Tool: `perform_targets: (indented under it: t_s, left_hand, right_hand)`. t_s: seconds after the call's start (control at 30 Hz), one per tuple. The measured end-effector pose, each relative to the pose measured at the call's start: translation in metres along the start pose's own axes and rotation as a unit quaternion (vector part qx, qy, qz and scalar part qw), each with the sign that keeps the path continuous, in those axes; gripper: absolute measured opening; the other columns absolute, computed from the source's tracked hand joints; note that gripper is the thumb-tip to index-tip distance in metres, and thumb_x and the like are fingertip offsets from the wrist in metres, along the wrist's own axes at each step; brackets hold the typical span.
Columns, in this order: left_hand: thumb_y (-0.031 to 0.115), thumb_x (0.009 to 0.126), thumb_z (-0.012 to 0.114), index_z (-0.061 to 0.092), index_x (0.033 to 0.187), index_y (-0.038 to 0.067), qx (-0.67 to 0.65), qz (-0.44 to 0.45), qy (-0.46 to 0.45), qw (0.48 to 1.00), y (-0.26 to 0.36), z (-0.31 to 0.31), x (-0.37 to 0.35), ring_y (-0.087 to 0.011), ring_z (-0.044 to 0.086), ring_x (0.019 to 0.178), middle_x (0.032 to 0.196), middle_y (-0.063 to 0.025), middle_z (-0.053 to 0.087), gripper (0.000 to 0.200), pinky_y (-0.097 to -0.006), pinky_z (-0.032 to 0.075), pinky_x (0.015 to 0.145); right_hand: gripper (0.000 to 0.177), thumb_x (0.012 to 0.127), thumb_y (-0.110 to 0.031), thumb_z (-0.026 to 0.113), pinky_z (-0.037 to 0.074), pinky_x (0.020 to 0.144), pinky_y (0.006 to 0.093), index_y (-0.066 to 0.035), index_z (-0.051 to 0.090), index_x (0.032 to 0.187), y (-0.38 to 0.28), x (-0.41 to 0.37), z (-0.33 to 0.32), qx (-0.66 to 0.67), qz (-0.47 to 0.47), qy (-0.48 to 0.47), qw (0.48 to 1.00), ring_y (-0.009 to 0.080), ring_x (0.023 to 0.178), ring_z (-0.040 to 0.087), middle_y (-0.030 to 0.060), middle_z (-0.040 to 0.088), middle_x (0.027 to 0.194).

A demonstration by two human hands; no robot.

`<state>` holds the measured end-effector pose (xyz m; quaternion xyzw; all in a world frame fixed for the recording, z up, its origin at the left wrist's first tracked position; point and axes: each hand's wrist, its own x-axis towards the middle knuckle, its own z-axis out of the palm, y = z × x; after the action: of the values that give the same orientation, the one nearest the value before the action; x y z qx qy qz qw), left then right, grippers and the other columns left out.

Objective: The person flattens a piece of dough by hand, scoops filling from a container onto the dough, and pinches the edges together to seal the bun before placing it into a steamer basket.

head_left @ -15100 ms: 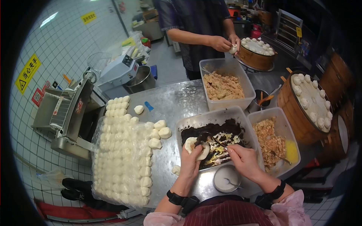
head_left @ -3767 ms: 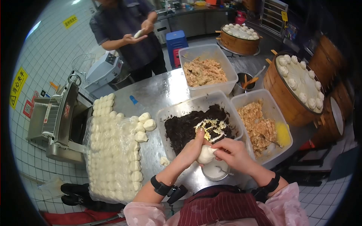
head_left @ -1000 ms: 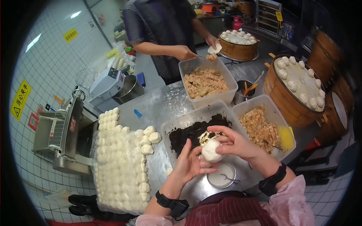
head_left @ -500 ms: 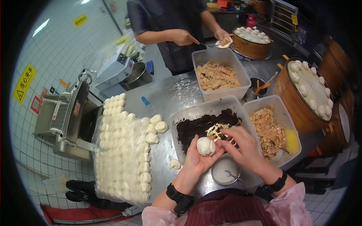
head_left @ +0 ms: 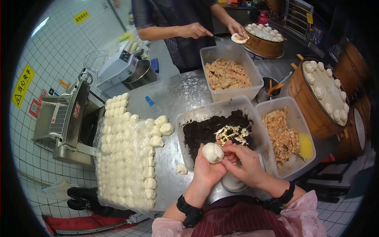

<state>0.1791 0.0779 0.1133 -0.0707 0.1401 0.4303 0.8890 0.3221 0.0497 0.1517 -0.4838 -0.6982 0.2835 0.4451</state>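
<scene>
Dough ball [head_left: 213,152] right of centre in the frame, cradled on the fingers of the left hand [head_left: 208,170]; the right hand [head_left: 246,164] lies just beside it, fingertips bunched at its lower right, though whether they press on it cannot be told. The hands are together above the near side of the tub [head_left: 213,111] of dark filling [head_left: 207,125], with the bowl [head_left: 233,184] partly hidden beneath. Writing: the large yellow sign [head_left: 23,86], left of the frame, bears a warning triangle and reads 当心夹手; the small yellow sign [head_left: 81,16], upper left, is illegible; the red label [head_left: 34,107] shows a square code. Compared with 15.1 s earlier, a rounded ball replaces the open wrapper, the right hand no longer holds a spoon, and the lone dough piece near the blue scraper [head_left: 149,101] has gone
</scene>
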Motion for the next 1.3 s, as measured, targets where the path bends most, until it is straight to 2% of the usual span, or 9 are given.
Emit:
perform_targets:
  t_s: [0.2,0.3,0.4,0.73,0.83,0.9,1.03,1.2,1.3]
  left_hand:
    - [0.05,0.094,0.034,0.055,0.109,0.008,0.111,0.102,0.109,0.983,0.003,0.003,0.002,-0.0312,0.054,0.104,0.109,-0.0165,0.057,0.049,-0.0493,0.044,0.09]
    - [0.05,0.093,0.04,0.059,0.097,0.006,0.211,0.159,0.097,0.96,0.01,0.001,0.003,-0.0201,0.063,0.074,0.08,-0.0088,0.063,0.048,-0.0332,0.053,0.067]
    - [0.049,0.092,0.044,0.059,0.086,0.006,0.244,0.165,0.147,0.944,0.012,-0.005,0.003,-0.018,0.062,0.068,0.076,-0.0081,0.062,0.046,-0.0298,0.053,0.061]
    - [0.045,0.093,0.046,0.056,0.084,0.004,0.217,0.168,0.184,0.944,0.014,-0.006,0.008,-0.0186,0.061,0.069,0.075,-0.009,0.06,0.044,-0.0309,0.051,0.064]
    - [0.047,0.091,0.048,0.057,0.079,0.007,0.234,0.187,0.21,0.931,0.016,-0.003,0.01,-0.0172,0.062,0.064,0.072,-0.0072,0.06,0.042,-0.0288,0.052,0.055]
    - [0.047,0.091,0.048,0.057,0.078,0.007,0.214,0.184,0.209,0.936,0.02,0.0,0.01,-0.0181,0.062,0.063,0.071,-0.0074,0.06,0.043,-0.0303,0.052,0.056]
    - [0.048,0.091,0.048,0.057,0.076,0.007,0.18,0.174,0.215,0.944,0.024,-0.001,0.016,-0.0198,0.062,0.064,0.07,-0.0076,0.06,0.044,-0.0318,0.052,0.056]
    - [0.048,0.092,0.045,0.053,0.078,0.004,0.199,0.198,0.206,0.937,0.022,0.0,0.02,-0.0247,0.062,0.065,0.069,-0.0151,0.06,0.047,-0.0339,0.052,0.059]
    - [0.049,0.091,0.047,0.053,0.073,0.007,0.187,0.207,0.207,0.938,0.019,0.007,0.019,-0.0246,0.062,0.064,0.068,-0.012,0.06,0.046,-0.0343,0.053,0.057]
  right_hand:
    - [0.023,0.075,-0.004,0.066,0.05,0.059,0.0244,0.0,0.06,0.097,0.006,0.003,0.001,0.053,0.047,-0.008,0.997,0.0126,0.066,0.062,0.008,0.063,0.084]
    - [0.021,0.075,-0.003,0.064,0.05,0.059,0.0237,0.0,0.06,0.096,0.009,0.004,0.0,0.058,0.053,-0.036,0.996,0.0113,0.065,0.061,0.0074,0.063,0.082]
    - [0.021,0.076,-0.004,0.064,0.05,0.059,0.0237,0.0,0.061,0.096,0.01,0.006,0.003,0.054,0.07,-0.055,0.995,0.0112,0.064,0.061,0.0066,0.063,0.08]
    - [0.021,0.077,-0.006,0.065,0.048,0.058,0.0213,-0.001,0.061,0.097,0.014,0.015,0.01,0.035,0.104,-0.073,0.991,0.0082,0.063,0.058,0.0041,0.062,0.078]
    - [0.017,0.078,-0.004,0.064,0.046,0.059,0.0182,0.0,0.061,0.094,0.021,0.017,0.013,0.105,0.182,-0.083,0.974,0.0034,0.064,0.055,0.0008,0.061,0.077]
    - [0.013,0.078,-0.002,0.064,0.045,0.06,0.0162,0.001,0.061,0.091,0.026,0.021,0.013,0.322,0.26,-0.068,0.908,0.0005,0.066,0.052,-0.0013,0.06,0.077]
    - [0.011,0.079,-0.002,0.063,0.045,0.059,0.0165,0.001,0.06,0.09,0.02,0.02,0.013,0.342,0.259,-0.052,0.902,0.0005,0.067,0.052,-0.0009,0.06,0.079]
    - [0.014,0.075,0.0,0.063,0.049,0.058,0.0224,-0.001,0.059,0.089,-0.001,0.018,0.018,0.023,0.019,-0.018,0.999,0.0113,0.061,0.059,0.0079,0.06,0.079]
    - [0.018,0.072,-0.003,0.065,0.049,0.059,0.0291,-0.002,0.059,0.088,-0.001,0.015,0.029,-0.05,-0.08,0.014,0.995,0.0215,0.065,0.059,0.0109,0.058,0.079]
